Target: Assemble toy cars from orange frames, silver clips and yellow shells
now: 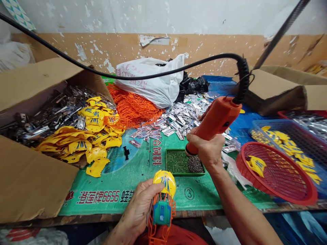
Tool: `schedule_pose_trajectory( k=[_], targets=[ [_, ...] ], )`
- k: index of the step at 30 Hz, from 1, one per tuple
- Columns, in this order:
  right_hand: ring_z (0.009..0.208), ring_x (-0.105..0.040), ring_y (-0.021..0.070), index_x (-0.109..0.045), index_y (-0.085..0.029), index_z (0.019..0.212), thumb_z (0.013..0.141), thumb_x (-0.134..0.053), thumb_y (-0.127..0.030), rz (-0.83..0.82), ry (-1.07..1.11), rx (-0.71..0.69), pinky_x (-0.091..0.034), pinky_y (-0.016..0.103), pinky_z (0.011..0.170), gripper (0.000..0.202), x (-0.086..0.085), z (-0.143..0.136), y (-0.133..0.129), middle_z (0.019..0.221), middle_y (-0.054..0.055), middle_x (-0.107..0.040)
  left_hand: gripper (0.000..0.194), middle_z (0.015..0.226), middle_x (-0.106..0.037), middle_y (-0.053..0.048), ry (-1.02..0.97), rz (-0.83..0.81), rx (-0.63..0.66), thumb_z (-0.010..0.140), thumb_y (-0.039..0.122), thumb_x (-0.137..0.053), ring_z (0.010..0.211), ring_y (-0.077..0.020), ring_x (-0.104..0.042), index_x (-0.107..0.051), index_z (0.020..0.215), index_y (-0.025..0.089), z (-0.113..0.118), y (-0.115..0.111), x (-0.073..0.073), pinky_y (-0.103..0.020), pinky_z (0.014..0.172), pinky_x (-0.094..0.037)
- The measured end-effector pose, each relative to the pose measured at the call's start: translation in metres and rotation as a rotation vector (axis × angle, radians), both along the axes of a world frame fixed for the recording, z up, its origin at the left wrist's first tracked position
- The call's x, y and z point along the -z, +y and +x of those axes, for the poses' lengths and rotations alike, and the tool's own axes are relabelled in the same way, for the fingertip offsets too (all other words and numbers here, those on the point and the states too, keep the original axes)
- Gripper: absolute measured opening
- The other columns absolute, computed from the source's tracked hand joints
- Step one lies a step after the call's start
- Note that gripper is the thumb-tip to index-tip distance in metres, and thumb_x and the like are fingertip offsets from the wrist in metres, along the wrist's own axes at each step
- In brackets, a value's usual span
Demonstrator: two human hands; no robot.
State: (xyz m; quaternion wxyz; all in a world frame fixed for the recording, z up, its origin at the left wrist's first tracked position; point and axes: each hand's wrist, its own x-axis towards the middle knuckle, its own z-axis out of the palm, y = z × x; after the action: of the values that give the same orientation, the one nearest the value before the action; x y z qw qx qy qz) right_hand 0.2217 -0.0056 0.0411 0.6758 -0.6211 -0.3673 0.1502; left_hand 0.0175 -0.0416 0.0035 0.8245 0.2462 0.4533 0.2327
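Observation:
My left hand grips a toy vehicle body near the table's front edge. Its parts are a yellow shell with blue markings, an orange lattice frame and a teal block. My right hand is wrapped round an orange-red electric screwdriver, whose black cable rises from its top. The driver's lower end tilts down over a green tray. Small dark screws are heaped at the tray's right end; the driver's tip is hidden.
At left, an open cardboard box spills yellow shells. Orange frames, a white bag and silvery pieces lie behind. At right are a red basket, a blue crate and another box. The cable crosses overhead.

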Motion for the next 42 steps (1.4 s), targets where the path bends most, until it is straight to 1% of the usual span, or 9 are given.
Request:
schedule_pose_trajectory(
  k=[3, 6, 10, 14, 18, 23, 27, 31, 42],
  targets=[
    [0.051, -0.052, 0.012, -0.062, -0.017, 0.059, 0.055, -0.074, -0.018, 0.036, 0.036, -0.01, -0.044, 0.029, 0.049, 0.013, -0.006, 0.004, -0.001, 0.059, -0.003, -0.059, 0.025, 0.062, -0.068, -0.006, -0.011, -0.015, -0.017, 0.063, 0.028, -0.075, 0.049, -0.0132, -0.058, -0.071, 0.078, 0.009, 0.002, -0.001, 0.0, -0.024, 0.048, -0.048],
    [0.052, -0.052, 0.0117, -0.063, -0.017, 0.062, 0.055, -0.075, -0.018, 0.136, 0.121, -0.053, -0.044, 0.028, 0.05, 0.014, -0.021, 0.001, -0.008, 0.064, -0.002, -0.06, 0.021, 0.056, -0.065, -0.003, -0.019, -0.007, -0.057, 0.061, 0.027, -0.076, 0.046, -0.0118, -0.056, -0.071, 0.072, 0.01, 0.004, -0.002, -0.003, -0.022, 0.046, -0.047],
    [0.055, -0.055, 0.0136, -0.064, -0.023, 0.082, 0.058, -0.072, -0.012, 0.242, 0.272, -0.205, -0.046, 0.031, 0.052, 0.028, -0.045, -0.016, -0.025, 0.066, -0.003, -0.059, 0.019, 0.057, -0.066, -0.004, -0.027, 0.023, -0.028, 0.061, 0.027, -0.074, 0.049, -0.012, -0.056, -0.071, 0.068, 0.01, 0.007, -0.001, -0.007, -0.023, 0.05, -0.047],
    [0.059, -0.057, 0.0154, -0.062, -0.028, 0.095, 0.061, -0.067, -0.008, 0.264, 0.343, -0.36, -0.049, 0.032, 0.055, 0.039, -0.056, -0.038, -0.043, 0.068, -0.003, -0.06, 0.02, 0.061, -0.067, -0.005, -0.035, 0.02, -0.046, 0.06, 0.026, -0.074, 0.051, -0.0122, -0.057, -0.072, 0.07, 0.009, 0.007, -0.001, -0.006, -0.023, 0.053, -0.047],
    [0.061, -0.058, 0.0152, -0.059, -0.03, 0.104, 0.061, -0.066, -0.007, 0.232, 0.368, -0.392, -0.051, 0.033, 0.057, 0.049, -0.054, -0.054, -0.049, 0.07, -0.003, -0.06, 0.019, 0.061, -0.067, -0.005, -0.089, -0.003, -0.042, 0.063, 0.025, -0.073, 0.049, -0.0119, -0.057, -0.071, 0.072, 0.009, 0.005, -0.001, -0.004, -0.023, 0.053, -0.048],
    [0.058, -0.057, 0.0147, -0.055, -0.031, 0.116, 0.062, -0.069, -0.009, 0.216, 0.359, -0.415, -0.052, 0.033, 0.055, 0.06, -0.048, -0.061, -0.048, 0.071, -0.004, -0.059, 0.019, 0.057, -0.063, -0.003, -0.135, -0.019, -0.028, 0.065, 0.027, -0.072, 0.045, -0.0115, -0.054, -0.068, 0.073, 0.01, 0.003, -0.001, -0.003, -0.024, 0.047, -0.046],
    [0.06, -0.058, 0.0139, -0.053, -0.034, 0.118, 0.065, -0.07, -0.01, 0.203, 0.348, -0.463, -0.053, 0.031, 0.055, 0.06, -0.043, -0.062, -0.046, 0.073, -0.004, -0.059, 0.021, 0.057, -0.063, -0.004, -0.091, 0.007, -0.042, 0.063, 0.027, -0.074, 0.045, -0.0108, -0.053, -0.067, 0.071, 0.009, 0.003, -0.001, -0.002, -0.021, 0.045, -0.043],
    [0.059, -0.058, 0.0135, -0.053, -0.034, 0.117, 0.065, -0.07, -0.011, 0.19, 0.337, -0.467, -0.053, 0.031, 0.056, 0.06, -0.04, -0.063, -0.045, 0.072, -0.005, -0.058, 0.019, 0.058, -0.062, -0.003, -0.125, 0.022, -0.039, 0.065, 0.027, -0.071, 0.049, -0.0132, -0.057, -0.066, 0.072, 0.01, 0.003, -0.002, -0.002, -0.024, 0.049, -0.045],
    [0.063, -0.058, 0.0135, -0.055, -0.033, 0.113, 0.065, -0.069, -0.01, 0.193, 0.345, -0.473, -0.051, 0.032, 0.061, 0.055, -0.038, -0.061, -0.045, 0.072, -0.005, -0.059, 0.017, 0.061, -0.063, -0.004, -0.078, 0.056, -0.018, 0.071, 0.027, -0.066, 0.047, -0.011, -0.055, -0.066, 0.077, 0.01, 0.003, -0.004, 0.001, -0.022, 0.048, -0.044]
  ],
)
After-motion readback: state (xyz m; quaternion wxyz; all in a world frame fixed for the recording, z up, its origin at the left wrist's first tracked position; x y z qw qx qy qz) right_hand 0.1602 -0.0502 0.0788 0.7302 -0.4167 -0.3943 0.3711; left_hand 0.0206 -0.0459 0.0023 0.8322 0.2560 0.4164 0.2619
